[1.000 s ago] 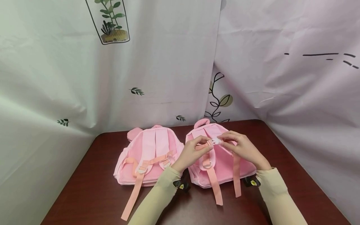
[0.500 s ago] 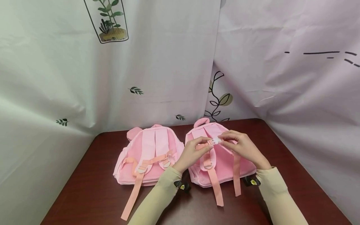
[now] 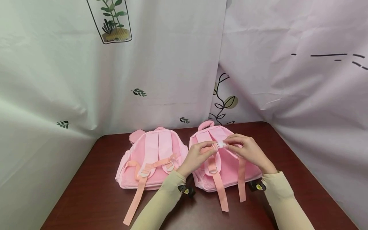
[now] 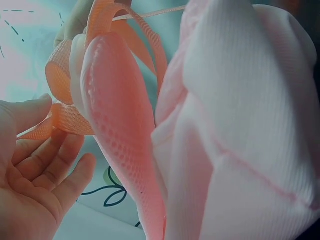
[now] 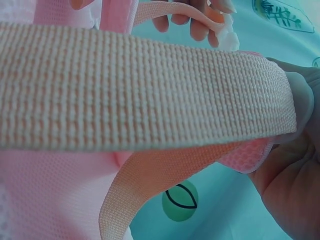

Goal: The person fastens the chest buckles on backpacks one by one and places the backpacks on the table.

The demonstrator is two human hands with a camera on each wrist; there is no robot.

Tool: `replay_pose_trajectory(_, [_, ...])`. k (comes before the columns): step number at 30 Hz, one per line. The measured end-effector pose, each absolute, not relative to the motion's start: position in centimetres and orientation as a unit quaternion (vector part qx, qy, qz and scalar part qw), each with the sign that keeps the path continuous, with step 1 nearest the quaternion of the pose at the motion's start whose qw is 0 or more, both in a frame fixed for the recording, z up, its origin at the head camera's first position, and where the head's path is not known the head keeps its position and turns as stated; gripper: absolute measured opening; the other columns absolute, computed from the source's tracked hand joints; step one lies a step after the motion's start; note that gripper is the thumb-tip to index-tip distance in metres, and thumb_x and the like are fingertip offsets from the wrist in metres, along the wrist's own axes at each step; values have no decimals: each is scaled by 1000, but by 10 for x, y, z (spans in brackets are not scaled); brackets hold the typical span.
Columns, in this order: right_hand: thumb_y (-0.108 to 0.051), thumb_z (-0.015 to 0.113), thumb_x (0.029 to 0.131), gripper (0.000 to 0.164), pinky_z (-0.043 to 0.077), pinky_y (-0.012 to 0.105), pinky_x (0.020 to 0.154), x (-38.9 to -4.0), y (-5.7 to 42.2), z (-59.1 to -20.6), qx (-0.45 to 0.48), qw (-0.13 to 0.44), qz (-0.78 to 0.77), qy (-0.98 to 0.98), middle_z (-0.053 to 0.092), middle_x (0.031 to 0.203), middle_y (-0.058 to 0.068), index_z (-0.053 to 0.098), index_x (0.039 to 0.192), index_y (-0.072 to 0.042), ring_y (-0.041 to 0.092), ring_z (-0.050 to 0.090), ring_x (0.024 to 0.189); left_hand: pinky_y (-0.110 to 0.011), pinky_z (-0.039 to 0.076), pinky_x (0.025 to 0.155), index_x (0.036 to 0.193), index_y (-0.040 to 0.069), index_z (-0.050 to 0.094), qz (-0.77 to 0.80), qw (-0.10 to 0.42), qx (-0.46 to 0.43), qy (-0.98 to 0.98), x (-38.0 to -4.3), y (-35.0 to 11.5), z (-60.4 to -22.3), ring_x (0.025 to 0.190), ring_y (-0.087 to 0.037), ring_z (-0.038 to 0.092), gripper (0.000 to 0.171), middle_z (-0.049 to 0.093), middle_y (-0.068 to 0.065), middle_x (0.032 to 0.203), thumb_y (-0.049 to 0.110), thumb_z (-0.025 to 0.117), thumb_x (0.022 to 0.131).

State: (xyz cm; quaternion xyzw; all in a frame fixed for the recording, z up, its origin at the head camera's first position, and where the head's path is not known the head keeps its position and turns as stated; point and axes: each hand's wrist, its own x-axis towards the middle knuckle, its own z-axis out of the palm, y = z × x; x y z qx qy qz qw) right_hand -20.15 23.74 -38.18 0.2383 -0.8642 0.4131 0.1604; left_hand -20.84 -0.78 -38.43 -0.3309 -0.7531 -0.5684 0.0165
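Two pink backpacks lie on the table with their shoulder straps facing up. Over the right backpack [image 3: 230,169], both hands meet at a small white buckle [image 3: 220,144]. The left hand [image 3: 198,156] pinches the buckle's left end, where an orange webbing strap [image 4: 70,120] runs between thumb and fingers in the left wrist view. From the other side the right hand [image 3: 248,150] pinches the buckle's right end between thumb and fingertips. Glare hides whether its halves are fully joined. In the right wrist view, webbing covers much of the right hand [image 5: 295,175].
The left backpack [image 3: 153,153] lies beside the left forearm, its orange strap tail [image 3: 133,204] trailing toward the near edge. Loose strap ends [image 3: 221,195] hang from the right backpack. A dark red table [image 3: 95,179] bears both, with printed curtains [image 3: 172,64] behind.
Both hands stay almost in place at the buckle. The prongs seen at its left side a second ago show less now, as the two ends sit slightly closer.
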Motion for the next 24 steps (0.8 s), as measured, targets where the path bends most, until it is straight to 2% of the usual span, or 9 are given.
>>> replay_pose_trajectory(5, [-7, 79, 87, 23, 52, 17, 85, -201, 237, -382, 237, 160, 412, -865, 73, 107, 2, 78, 109, -8, 15, 68, 101, -23, 49, 94, 125, -3, 68, -564, 16, -332, -756, -212, -7, -389, 107, -21, 65, 32, 72, -14, 115, 10, 69, 96])
replay_pose_trajectory(11, [-8, 80, 86, 23, 51, 16, 85, -200, 236, -381, 233, 161, 403, -870, 74, 107, -1, 79, 108, -9, 10, 67, 102, -25, 49, 94, 127, 8, 70, -565, 20, -325, -758, -230, -4, -416, 108, -15, 63, 33, 73, -3, 117, 19, 72, 96])
replay_pose_trajectory(14, [-8, 80, 86, 23, 50, 16, 86, -200, 236, -381, 232, 161, 402, -871, 74, 107, -1, 79, 109, -9, 10, 66, 103, -26, 50, 95, 126, 12, 71, -566, 27, -329, -755, -229, -4, -417, 107, -10, 63, 32, 73, 0, 116, 23, 72, 96])
replay_pose_trajectory(20, [-9, 81, 86, 23, 53, 20, 84, -200, 237, -382, 228, 164, 403, -871, 74, 106, -1, 79, 109, -10, 11, 67, 101, -27, 51, 94, 127, 9, 70, -559, 24, -335, -758, -229, -4, -417, 107, -8, 63, 35, 72, -1, 117, 27, 70, 97])
replay_pose_trajectory(24, [-10, 81, 86, 23, 55, 25, 83, -200, 239, -382, 227, 170, 398, -872, 74, 105, -1, 79, 109, -10, 16, 69, 99, -27, 50, 95, 127, 8, 70, -544, 30, -340, -767, -230, -3, -415, 107, -7, 64, 36, 73, -1, 116, 28, 69, 97])
